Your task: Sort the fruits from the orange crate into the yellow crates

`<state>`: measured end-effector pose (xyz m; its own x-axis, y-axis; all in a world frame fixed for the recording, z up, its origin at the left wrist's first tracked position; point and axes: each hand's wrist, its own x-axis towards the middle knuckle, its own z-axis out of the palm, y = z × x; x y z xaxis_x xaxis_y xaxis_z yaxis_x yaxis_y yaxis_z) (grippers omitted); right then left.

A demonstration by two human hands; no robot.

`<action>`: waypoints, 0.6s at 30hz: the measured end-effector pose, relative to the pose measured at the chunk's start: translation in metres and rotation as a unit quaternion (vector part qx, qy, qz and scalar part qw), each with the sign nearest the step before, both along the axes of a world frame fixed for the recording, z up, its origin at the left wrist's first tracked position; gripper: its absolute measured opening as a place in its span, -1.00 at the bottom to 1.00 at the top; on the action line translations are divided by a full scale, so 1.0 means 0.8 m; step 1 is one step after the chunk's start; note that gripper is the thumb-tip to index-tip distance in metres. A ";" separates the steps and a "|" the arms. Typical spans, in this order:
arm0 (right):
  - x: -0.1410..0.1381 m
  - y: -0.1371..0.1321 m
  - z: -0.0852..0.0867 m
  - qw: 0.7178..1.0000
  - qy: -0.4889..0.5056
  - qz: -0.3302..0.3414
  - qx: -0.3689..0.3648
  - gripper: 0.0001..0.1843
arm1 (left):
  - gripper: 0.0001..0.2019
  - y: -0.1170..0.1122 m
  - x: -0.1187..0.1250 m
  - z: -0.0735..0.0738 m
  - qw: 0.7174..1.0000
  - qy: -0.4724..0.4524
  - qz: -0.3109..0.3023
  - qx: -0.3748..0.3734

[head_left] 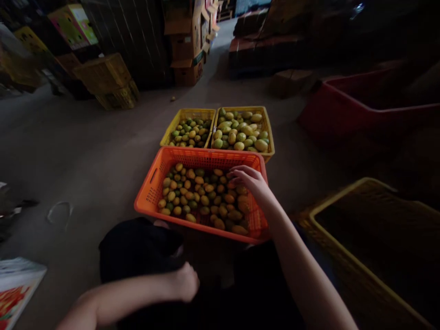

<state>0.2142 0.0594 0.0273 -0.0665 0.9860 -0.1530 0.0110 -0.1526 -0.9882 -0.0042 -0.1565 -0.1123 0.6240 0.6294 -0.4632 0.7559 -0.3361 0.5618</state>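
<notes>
An orange plastic crate (206, 158) stands in front of me, its bottom covered with small oval yellow and green fruits (204, 200) that look like mangoes. My right hand (249, 178) reaches over the crate's right side, fingers stretched out and slightly bent above the fruits. Nothing shows in its grasp, and I cannot tell whether the fingertips touch a fruit. Closer to my body, my left hand (188, 282) is curled into a fist by my dark-clothed legs, below the crate's near rim. What it holds, if anything, is hidden.
Behind the orange crate stand a yellow crate (167, 133) of smaller fruits and another yellow crate (269, 133) of larger ones. A large yellow container (347, 195) is at my right, with a red bin (343, 96) beyond. Cardboard boxes (185, 50) are stacked at the back.
</notes>
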 end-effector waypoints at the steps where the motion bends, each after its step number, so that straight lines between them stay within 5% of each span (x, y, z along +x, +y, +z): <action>1: -0.003 -0.001 0.001 1.000 0.009 -0.003 0.008 -0.73 | -0.92 0.025 -0.007 0.013 0.995 0.063 -0.059 -0.045; 3: -0.005 -0.003 0.000 0.999 0.026 -0.014 0.018 -0.75 | -0.95 0.093 -0.019 0.042 0.985 0.119 -0.096 -0.083; 6: -0.005 -0.004 -0.005 0.999 0.022 -0.032 0.031 -0.77 | -0.91 0.210 -0.037 0.071 0.992 0.062 0.111 -0.022; 8: -0.003 -0.004 -0.008 0.997 -0.034 -0.047 0.059 -0.78 | -0.88 0.276 -0.050 0.069 0.983 0.084 0.160 0.013; 10: -0.003 -0.005 -0.009 0.979 -0.163 -0.058 0.104 -0.78 | -0.83 0.321 -0.064 0.051 0.977 0.117 0.176 0.030; 12: -0.004 -0.006 -0.009 0.930 -0.339 -0.035 0.140 -0.77 | -0.83 0.345 -0.075 0.020 0.971 0.154 0.182 0.027; 15: -0.007 -0.006 -0.012 0.828 -0.537 0.081 0.140 -0.74 | -0.80 0.353 -0.085 -0.034 0.965 0.186 0.185 0.012; 18: -0.012 -0.005 -0.022 0.776 -0.593 0.196 0.085 -0.70 | -0.67 0.348 -0.083 -0.084 0.966 0.180 0.186 0.001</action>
<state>0.2044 0.0555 0.0098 -0.2786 0.9379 -0.2065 0.9414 0.2242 -0.2520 -0.0703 0.1218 -0.1792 0.1534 0.7801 -0.6066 0.9707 -0.0041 0.2402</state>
